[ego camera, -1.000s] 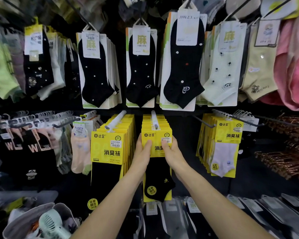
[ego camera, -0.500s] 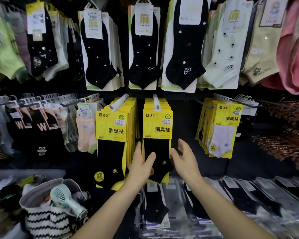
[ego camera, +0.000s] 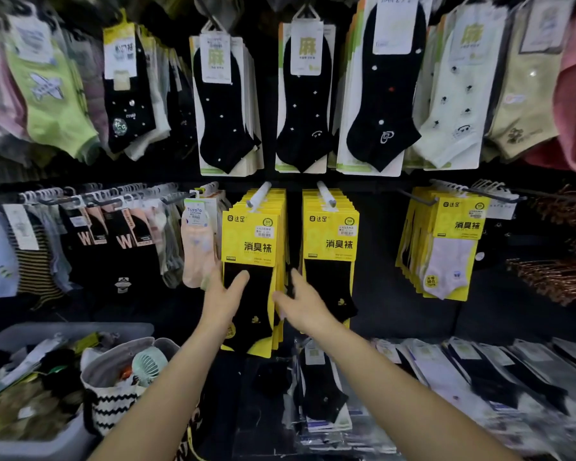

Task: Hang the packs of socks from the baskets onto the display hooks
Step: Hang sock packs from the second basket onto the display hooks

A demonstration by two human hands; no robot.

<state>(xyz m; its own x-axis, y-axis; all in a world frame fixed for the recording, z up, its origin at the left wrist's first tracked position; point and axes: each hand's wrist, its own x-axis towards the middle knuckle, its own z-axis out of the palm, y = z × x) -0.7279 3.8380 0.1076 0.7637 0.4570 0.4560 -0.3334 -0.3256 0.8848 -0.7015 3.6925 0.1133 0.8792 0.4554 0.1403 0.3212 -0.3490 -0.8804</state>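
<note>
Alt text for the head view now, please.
Left hand rests on the left stack of yellow-carded black sock packs hanging on its hook, right hand open beside it. A similar stack hangs right; a grey basket sits lower left.

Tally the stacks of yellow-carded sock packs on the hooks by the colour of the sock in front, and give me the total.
Black sock in front: 2, the left stack and the middle stack
White sock in front: 1, the right stack
Total: 3 stacks
</note>
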